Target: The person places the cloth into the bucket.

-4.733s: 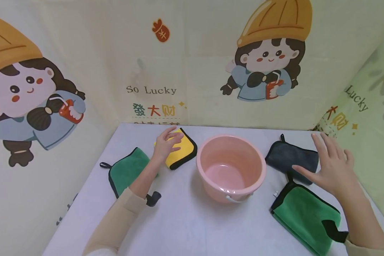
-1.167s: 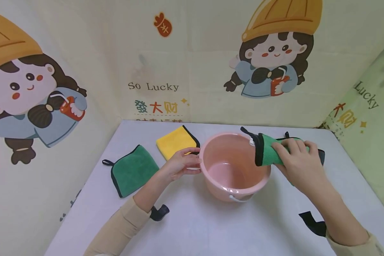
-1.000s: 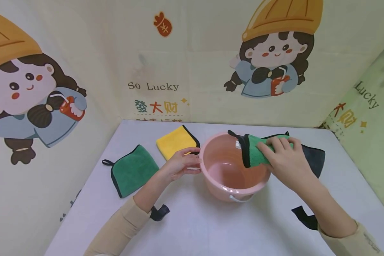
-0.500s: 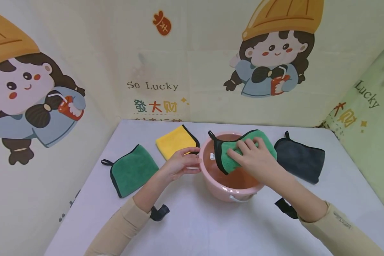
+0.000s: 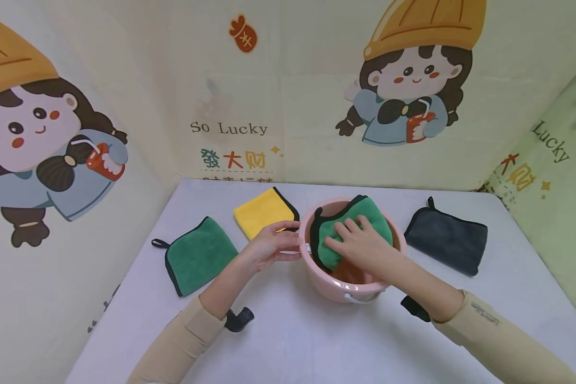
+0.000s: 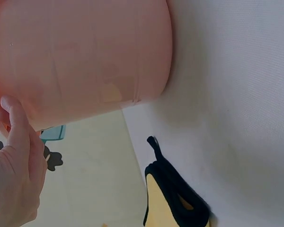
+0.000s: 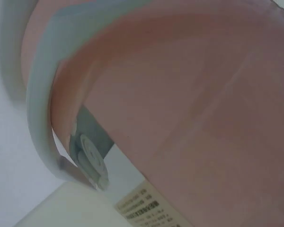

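A pink bucket point(image 5: 331, 285) stands upright on the table. My left hand point(image 5: 273, 246) is at its left rim. In the left wrist view the left fingers point(image 6: 20, 124) lie on the outer wall by the rim; the thumb's hold is partly hidden. My right hand point(image 5: 362, 246) has its fingers on a green cleaning cloth point(image 5: 372, 218) with black edging, tilted inside the bucket's mouth. The right fingertips bend into the cloth; its underside is hidden. In the right wrist view only the bucket's outer wall point(image 7: 194, 113), pale handle point(image 7: 40, 104) and a label show.
A second green cloth point(image 5: 199, 258) lies at left on the table point(image 5: 288, 341). Behind the left hand is a yellow cloth point(image 5: 264, 212) with black edging. A dark grey cloth point(image 5: 448, 240) lies right of the bucket. Printed fabric walls point(image 5: 307, 106) enclose the table.
The right hand has brought the green cloth from the table's right side leftward over the bucket, then down into its mouth. The left hand has moved from the yellow cloth to the bucket's rim.
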Available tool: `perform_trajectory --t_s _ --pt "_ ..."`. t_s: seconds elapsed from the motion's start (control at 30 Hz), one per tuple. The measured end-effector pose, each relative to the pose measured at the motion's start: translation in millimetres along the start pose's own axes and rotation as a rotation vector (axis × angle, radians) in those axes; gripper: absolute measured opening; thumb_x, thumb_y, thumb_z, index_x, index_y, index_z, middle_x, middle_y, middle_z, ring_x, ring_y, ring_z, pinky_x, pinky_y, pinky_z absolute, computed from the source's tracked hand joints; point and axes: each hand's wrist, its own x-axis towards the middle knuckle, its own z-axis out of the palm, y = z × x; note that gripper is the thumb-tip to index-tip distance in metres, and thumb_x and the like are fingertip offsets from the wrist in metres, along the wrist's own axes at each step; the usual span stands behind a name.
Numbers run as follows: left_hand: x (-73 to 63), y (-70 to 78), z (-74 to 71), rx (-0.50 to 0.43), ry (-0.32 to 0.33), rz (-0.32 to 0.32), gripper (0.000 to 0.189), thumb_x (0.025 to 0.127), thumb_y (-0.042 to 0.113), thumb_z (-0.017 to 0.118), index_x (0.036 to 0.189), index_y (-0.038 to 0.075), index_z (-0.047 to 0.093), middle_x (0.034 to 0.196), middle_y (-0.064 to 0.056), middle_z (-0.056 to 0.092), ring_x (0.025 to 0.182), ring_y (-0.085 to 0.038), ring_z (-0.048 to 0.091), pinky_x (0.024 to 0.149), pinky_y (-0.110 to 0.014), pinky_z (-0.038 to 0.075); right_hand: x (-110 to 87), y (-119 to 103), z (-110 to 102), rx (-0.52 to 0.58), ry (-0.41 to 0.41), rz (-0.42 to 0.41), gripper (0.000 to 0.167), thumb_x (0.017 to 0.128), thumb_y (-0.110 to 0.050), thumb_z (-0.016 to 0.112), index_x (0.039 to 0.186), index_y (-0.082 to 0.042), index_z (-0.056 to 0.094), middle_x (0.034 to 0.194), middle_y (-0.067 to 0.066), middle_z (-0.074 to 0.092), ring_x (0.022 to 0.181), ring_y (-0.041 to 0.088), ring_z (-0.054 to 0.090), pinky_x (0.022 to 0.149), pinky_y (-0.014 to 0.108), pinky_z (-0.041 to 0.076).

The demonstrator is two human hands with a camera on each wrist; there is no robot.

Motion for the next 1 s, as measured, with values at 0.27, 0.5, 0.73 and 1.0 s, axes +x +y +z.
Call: perform_trajectory --t_s 0.27,0.5,0.73,1.0 --pt "0.1 0.1 1.1 -0.002 0.020 -0.022 0.045 0.083 0.008 0.066 0.125 0.013 0.051 0.110 -0.014 0.058 0.090 -0.023 0.065 0.076 -0.039 0.053 3.7 -3 7 -0.001 -0.031 -0.054 0.055 0.067 -0.040 0.077 0.110 -0.021 0.049 0.102 0.008 0.051 0.092 0.026 0.045 0.080 0.045 0.038" --pt "0.1 -1.2 0.7 0.002 0.011 -0.012 0.046 0.083 0.009 0.066 0.126 0.013 0.051 0.110 -0.014 0.059 0.090 -0.023 0.065 0.077 -0.040 0.053 4.8 -5 11 0.024 -0.063 -0.069 0.048 0.074 -0.034 0.074 0.110 -0.019 0.047 0.105 0.009 0.050 0.093 0.025 0.044 0.079 0.044 0.039" --pt "0.0 -0.7 0.9 0.004 -0.004 -0.008 0.045 0.084 0.007 0.064 0.126 0.011 0.050 0.107 -0.013 0.060 0.087 -0.022 0.065 0.076 -0.040 0.053 4.4 -5 16 0.021 -0.064 -0.071 0.042 0.079 -0.030 0.071 0.109 -0.018 0.045 0.104 0.008 0.047 0.091 0.023 0.043 0.073 0.039 0.041" --pt "-0.6 0.3 1.3 0.005 0.003 -0.014 0.045 0.084 0.007 0.064 0.126 0.012 0.050 0.108 -0.013 0.060 0.088 -0.022 0.065 0.076 -0.040 0.053 4.2 -5 20 -0.001 -0.104 -0.084 0.046 0.079 -0.034 0.070 0.113 -0.018 0.044 0.105 0.006 0.047 0.093 0.021 0.043 0.075 0.038 0.041"
